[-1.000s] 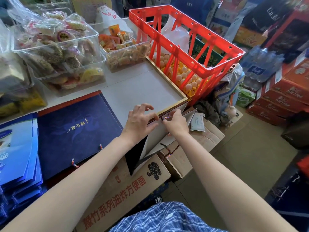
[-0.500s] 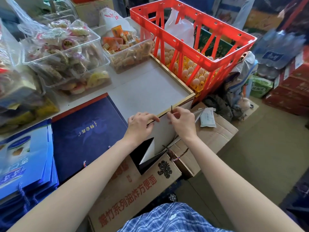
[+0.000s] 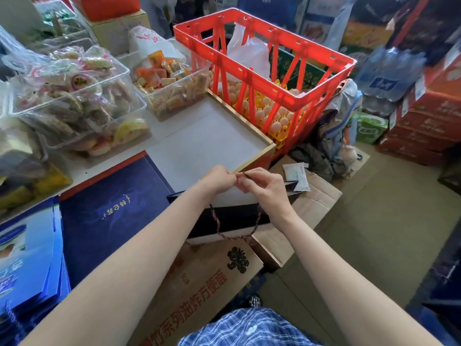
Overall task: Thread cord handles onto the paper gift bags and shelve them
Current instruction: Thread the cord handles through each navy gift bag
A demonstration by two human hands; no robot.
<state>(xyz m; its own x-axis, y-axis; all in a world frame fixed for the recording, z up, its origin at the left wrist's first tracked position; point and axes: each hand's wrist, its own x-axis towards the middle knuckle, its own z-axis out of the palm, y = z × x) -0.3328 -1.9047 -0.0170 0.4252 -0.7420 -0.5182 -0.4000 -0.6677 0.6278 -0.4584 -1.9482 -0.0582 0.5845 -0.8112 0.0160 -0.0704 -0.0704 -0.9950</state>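
Gift bag (image 3: 232, 217), dark navy, stands open off the surface (image 3: 207, 143) edge, its lower part hidden by the forearms. Left hand (image 3: 218, 179) and right hand (image 3: 264, 188) fingers pinch the cord (image 3: 245, 174) end above its rim; a threaded loop hangs down the near face.

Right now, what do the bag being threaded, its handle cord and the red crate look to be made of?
Bag: stiff paper or card, matte dark outside, pale inside; its folds hold sharp creases.
Handle cord: twisted textile, likely multicolour; the spiral strands show, fibre unclear. Both the left hand and right hand pinch its end.
Red crate: moulded plastic, slightly glossy; uniform colour, ribbed struts, slotted rim.
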